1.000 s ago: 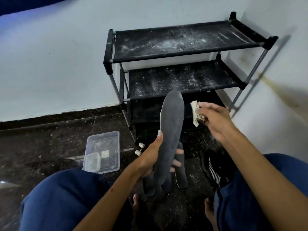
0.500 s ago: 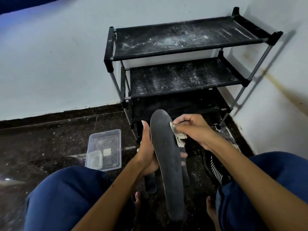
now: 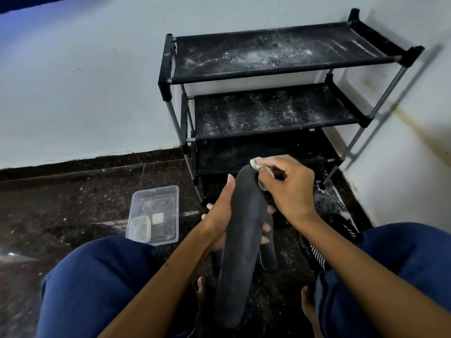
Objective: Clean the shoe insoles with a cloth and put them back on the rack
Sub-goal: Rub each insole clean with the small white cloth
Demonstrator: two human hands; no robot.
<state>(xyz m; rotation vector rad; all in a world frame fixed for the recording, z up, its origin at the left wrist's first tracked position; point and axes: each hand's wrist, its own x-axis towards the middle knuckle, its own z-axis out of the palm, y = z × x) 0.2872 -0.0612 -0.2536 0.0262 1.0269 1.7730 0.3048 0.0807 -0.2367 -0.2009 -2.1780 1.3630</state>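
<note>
A long dark grey insole [image 3: 240,242] stands nearly upright between my knees. My left hand [image 3: 220,215] grips it at mid-length, thumb on its left edge and fingers wrapped behind. My right hand [image 3: 288,189] pinches a small crumpled whitish cloth [image 3: 257,165] against the insole's top right edge. A second dark insole [image 3: 268,254] lies on the floor behind the first, partly hidden. The black three-tier shoe rack [image 3: 280,76] stands in the corner ahead, its shelves dusted with white powder.
A clear plastic tub [image 3: 156,211] with a small lidded container inside sits on the dark floor to the left. A black shoe with white stripes [image 3: 314,250] lies by my right knee. White walls close the corner behind and right of the rack.
The insole has come down and toward me. My right hand brought the cloth from beside the insole onto its upper edge and slid it up to the tip.
</note>
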